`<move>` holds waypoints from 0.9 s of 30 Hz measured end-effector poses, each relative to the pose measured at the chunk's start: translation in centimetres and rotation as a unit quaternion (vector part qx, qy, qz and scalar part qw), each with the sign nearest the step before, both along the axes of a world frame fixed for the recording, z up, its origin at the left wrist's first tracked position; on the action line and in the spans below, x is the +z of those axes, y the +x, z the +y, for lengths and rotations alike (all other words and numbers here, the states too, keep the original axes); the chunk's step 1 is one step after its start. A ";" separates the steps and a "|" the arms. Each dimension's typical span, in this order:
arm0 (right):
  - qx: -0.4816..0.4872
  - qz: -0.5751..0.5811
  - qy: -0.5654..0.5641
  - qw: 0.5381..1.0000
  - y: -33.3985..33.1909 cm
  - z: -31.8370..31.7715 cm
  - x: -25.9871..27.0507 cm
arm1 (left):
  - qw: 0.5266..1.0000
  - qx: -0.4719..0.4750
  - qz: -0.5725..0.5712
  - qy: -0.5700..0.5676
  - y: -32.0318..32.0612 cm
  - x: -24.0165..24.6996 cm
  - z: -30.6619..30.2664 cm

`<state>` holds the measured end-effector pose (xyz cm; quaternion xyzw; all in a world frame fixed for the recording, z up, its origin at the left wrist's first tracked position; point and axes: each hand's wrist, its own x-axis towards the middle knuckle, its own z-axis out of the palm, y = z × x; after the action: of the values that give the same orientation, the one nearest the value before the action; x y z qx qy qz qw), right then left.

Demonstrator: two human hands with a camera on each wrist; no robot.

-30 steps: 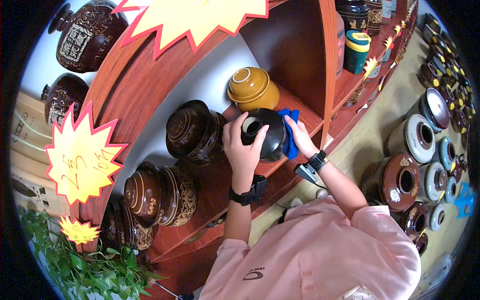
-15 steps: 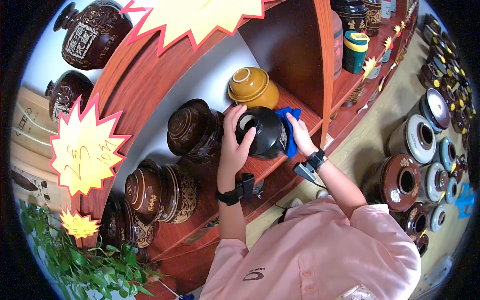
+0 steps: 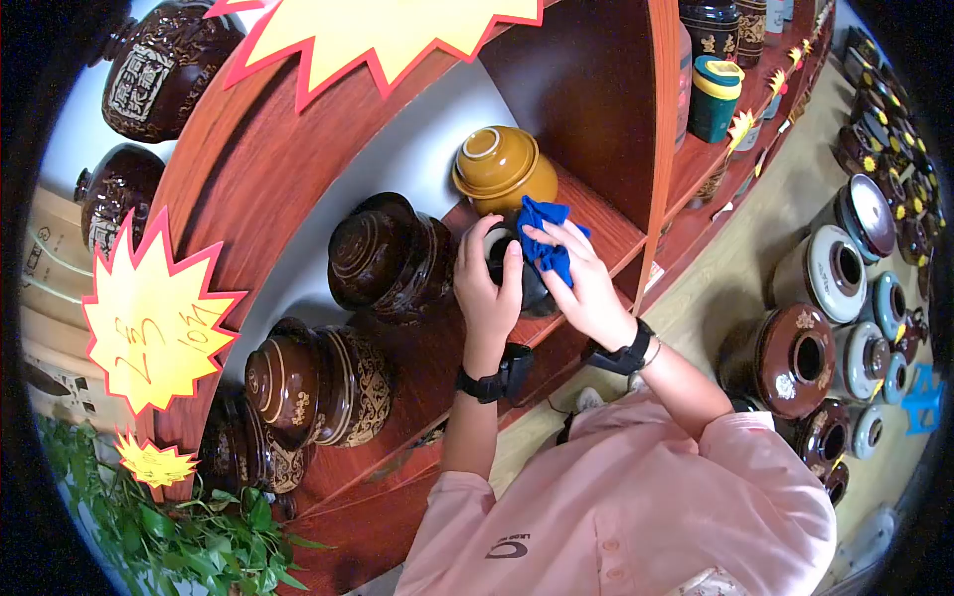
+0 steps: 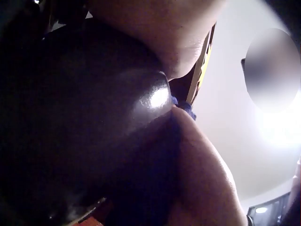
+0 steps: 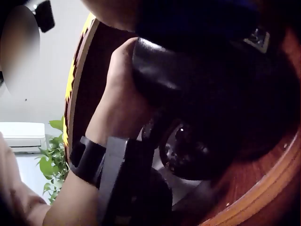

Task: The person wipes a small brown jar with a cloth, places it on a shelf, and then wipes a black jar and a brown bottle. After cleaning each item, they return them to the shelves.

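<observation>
A glossy black jar (image 3: 538, 296) with a round mouth is in front of me at the shelf. My left hand (image 3: 485, 290) grips it, thumb and fingers spread on either side of the mouth. My right hand (image 3: 593, 291) holds a crumpled blue cloth (image 3: 547, 223) against the jar's upper side, close to the rim, and the cloth covers part of the jar. In the left wrist view the dark jar wall (image 4: 94, 94) fills most of the picture, with a bit of blue cloth (image 4: 187, 109) behind it. The right wrist view shows the jar (image 5: 162, 66) from below, much in shadow.
A mustard-yellow lidded pot (image 3: 507, 174) stands just behind the jar. Brown lidded pots (image 3: 388, 258) line the shelf to the left. An upright wooden panel (image 3: 651, 129) rises at the right. Many jars (image 3: 792, 363) stand on the floor further right, and a leafy plant (image 3: 189, 536) is at lower left.
The right hand has moved with the blue cloth from the jar's right side up and left to near its mouth. The left hand and jar have shifted slightly, with the left hand staying on it.
</observation>
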<state>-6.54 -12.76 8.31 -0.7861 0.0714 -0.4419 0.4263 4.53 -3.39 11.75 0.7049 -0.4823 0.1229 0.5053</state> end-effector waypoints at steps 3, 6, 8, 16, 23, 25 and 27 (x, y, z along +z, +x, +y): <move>0.045 -0.014 -0.004 0.999 1.2 -2.1 0.5 | 1.000 -0.005 0.001 -0.002 -0.1 0.2 -0.1; 0.149 0.040 0.110 0.982 1.8 -3.8 1.7 | 1.000 -0.001 0.004 0.005 -0.2 0.3 0.0; 0.207 0.087 0.197 0.954 2.8 -5.1 1.1 | 1.000 0.009 0.010 0.018 -0.5 0.6 0.0; 0.269 0.108 0.530 0.797 4.4 -5.8 -5.4 | 0.999 0.039 -0.005 0.009 -0.9 0.4 -0.1; 0.157 0.053 0.467 0.869 3.9 -4.7 -7.9 | 0.996 0.083 -0.037 0.004 -1.2 0.6 0.1; 0.157 0.036 0.465 0.870 3.9 -4.6 -7.8 | 0.997 0.076 -0.019 -0.014 -0.6 0.1 0.1; 0.151 0.048 0.444 0.882 4.3 -4.8 -9.3 | 0.997 0.063 0.016 -0.031 -0.1 -0.1 0.2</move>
<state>-2.24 -17.59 -0.96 -0.5356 0.1608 -0.2561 0.7885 4.42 -3.22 11.65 0.7197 -0.4251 0.1577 0.5258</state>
